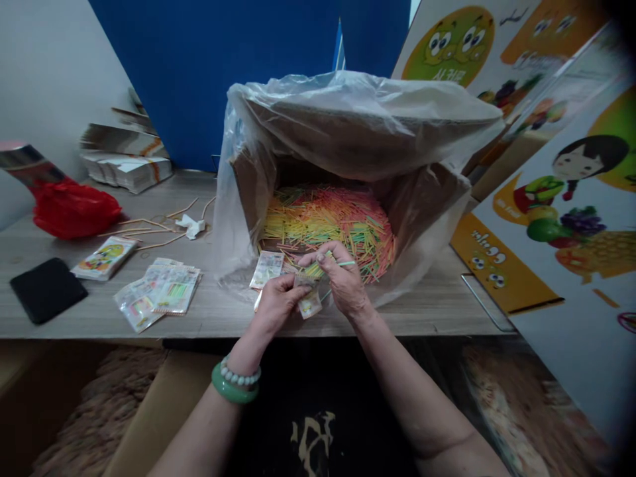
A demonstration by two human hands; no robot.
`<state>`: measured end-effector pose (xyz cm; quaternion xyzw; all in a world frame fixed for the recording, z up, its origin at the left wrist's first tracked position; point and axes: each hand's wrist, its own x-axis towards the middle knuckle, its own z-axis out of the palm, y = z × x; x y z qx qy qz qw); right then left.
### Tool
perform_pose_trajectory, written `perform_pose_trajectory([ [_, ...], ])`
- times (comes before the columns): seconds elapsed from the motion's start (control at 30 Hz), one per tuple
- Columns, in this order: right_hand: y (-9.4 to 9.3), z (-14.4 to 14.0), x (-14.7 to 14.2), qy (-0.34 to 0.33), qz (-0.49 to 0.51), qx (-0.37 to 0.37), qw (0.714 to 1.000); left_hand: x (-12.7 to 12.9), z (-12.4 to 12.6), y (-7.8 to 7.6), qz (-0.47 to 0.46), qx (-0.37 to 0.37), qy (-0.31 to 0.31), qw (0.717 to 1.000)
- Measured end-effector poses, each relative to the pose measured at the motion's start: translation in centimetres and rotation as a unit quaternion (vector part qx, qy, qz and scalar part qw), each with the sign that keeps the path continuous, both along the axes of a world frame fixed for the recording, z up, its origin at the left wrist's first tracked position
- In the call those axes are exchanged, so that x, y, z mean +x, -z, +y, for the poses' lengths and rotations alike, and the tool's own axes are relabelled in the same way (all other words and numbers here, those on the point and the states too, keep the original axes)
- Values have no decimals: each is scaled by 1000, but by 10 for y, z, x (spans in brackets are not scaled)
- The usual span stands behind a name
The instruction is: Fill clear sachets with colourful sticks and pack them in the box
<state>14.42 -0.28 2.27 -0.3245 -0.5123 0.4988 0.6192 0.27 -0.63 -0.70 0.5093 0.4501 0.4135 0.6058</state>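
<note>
Hovering just past the table (348, 318) front edge, a small packet (309, 303) is pinched by left hand (276, 303) fingers; coloured sticks (325, 265) are pinched by the right hand (342, 281) at the box (258, 179) mouth.

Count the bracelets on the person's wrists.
2, both on the left wrist: a white beaded bracelet nearer the left hand, and a smooth green bangle just behind it. The right wrist is bare.
</note>
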Motion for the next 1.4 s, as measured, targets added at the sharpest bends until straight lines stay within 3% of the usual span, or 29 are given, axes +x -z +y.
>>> perform_pose_trajectory([
  [0.13, 1, -2, 2, 0, -9, -20, 1000, -3, -3, -5, -19, -35, 47, 998],
  [0.3, -1, -2, 5, -17, -29, -9, 999, -4, 0, 0, -8, -43, -14, 999],
  [0.43, -1, -1, 8, -57, -70, -20, 996, -6, 0, -1, -14, -47, 4, 999],
  [0.6, 4, 4, 8, -80, -70, -43, 993, -7, 1, -8, -39, -13, 40, 998],
  [0.73, 6, 14, 10, -93, -110, -36, 989, 4, 15, -3, -74, 22, 52, 996],
  [0.87, 4, 27, 16, -73, -168, -14, 983, 24, 30, 9, -195, -49, 39, 979],
  [0.93, 6, 34, 22, -53, -141, -36, 988, 32, 35, 14, -242, -81, 24, 966],
  [1.07, 21, 51, 46, 75, -75, -90, 990, 35, 37, 17, -268, -99, 1, 958],
  [1.17, 33, 56, 68, 182, -180, -126, 958, 29, 37, 18, -269, -93, -10, 959],
  [1.27, 35, 47, 73, 257, -276, -105, 920, 25, 38, 18, -248, -65, -8, 967],
  [1.33, 31, 35, 64, 239, -267, -83, 930, 23, 37, 17, -217, -32, -5, 976],
  [1.4, 26, 25, 49, 155, -235, -81, 956, 21, 36, 15, -193, 7, -12, 981],
])
